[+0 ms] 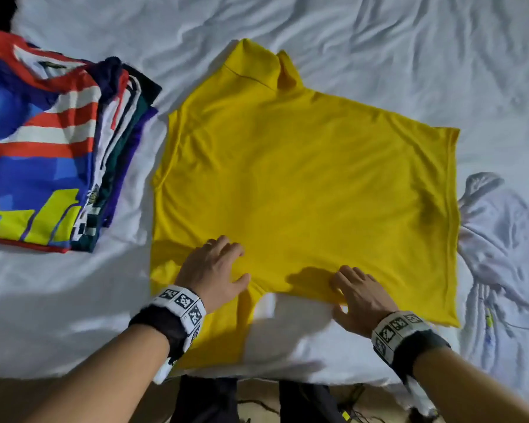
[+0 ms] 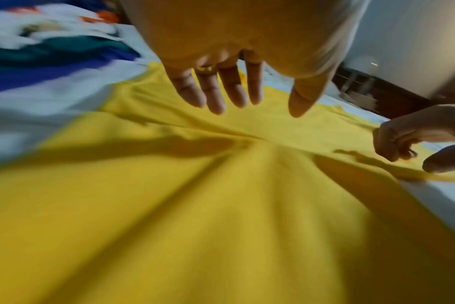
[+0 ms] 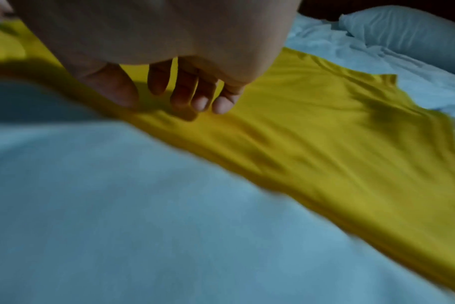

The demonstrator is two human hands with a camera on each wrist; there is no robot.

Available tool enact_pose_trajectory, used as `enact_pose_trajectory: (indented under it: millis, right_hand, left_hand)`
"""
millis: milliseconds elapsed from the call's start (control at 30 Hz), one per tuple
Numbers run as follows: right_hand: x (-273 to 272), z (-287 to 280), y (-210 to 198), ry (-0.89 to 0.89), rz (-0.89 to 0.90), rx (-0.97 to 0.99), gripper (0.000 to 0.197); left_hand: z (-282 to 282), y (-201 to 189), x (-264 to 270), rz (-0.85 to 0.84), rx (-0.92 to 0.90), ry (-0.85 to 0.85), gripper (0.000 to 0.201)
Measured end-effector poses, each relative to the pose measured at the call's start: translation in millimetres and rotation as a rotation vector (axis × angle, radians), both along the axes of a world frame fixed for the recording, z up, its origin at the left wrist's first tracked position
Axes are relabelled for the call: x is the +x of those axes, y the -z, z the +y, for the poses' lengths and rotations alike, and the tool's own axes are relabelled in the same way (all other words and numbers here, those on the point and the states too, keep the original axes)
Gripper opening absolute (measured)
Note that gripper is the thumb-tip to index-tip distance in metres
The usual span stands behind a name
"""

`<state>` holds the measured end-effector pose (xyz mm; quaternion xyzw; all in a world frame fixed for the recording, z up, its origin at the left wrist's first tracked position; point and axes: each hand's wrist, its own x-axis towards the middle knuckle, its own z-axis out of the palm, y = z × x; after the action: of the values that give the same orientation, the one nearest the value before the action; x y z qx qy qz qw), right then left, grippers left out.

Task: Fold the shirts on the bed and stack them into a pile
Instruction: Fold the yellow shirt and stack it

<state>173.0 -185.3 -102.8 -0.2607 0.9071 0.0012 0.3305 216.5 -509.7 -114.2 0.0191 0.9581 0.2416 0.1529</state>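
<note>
Left hand point(image 1: 214, 270) lies spread flat on the yellow shirt point(image 1: 303, 178), laid out mid-bed point(image 1: 379, 41) beside the folded pile point(image 1: 52, 132), while right hand point(image 1: 358, 296) curls at its near edge; uneven tension risks dragging the cloth askew.

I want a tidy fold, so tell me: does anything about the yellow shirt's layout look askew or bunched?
Yes. The yellow shirt lies skewed on the bed, and its near edge is bunched between the left hand and the right hand.
</note>
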Motion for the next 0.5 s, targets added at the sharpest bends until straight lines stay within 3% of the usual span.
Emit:
enact_pose_trajectory:
  millis: [100,200,267,367,500]
  right_hand:
    - [19.3,66.8,1.1,0.012,0.132,0.102,0.038]
    - [17.9,106.7,-0.9,0.050,0.205,0.142,0.031]
    - [11.8,124.9,-0.4,0.096,0.176,0.170,0.037]
    - [2.2,147.1,-3.6,0.168,0.149,0.158,0.026]
    - [-12.6,170.3,-3.3,0.194,-0.060,0.176,0.024]
  left_hand:
    - [39.3,10.0,3.6,-0.126,-0.159,0.262,0.046]
    - [55.8,16.2,4.7,-0.177,-0.286,0.277,0.046]
    - [62.9,12.4,3.7,-0.196,-0.345,0.281,0.039]
    - [71.8,2.2,0.4,-0.255,-0.436,0.315,0.022]
    - [72.2,-9.7,-19.5,-0.461,-0.412,0.359,0.018]
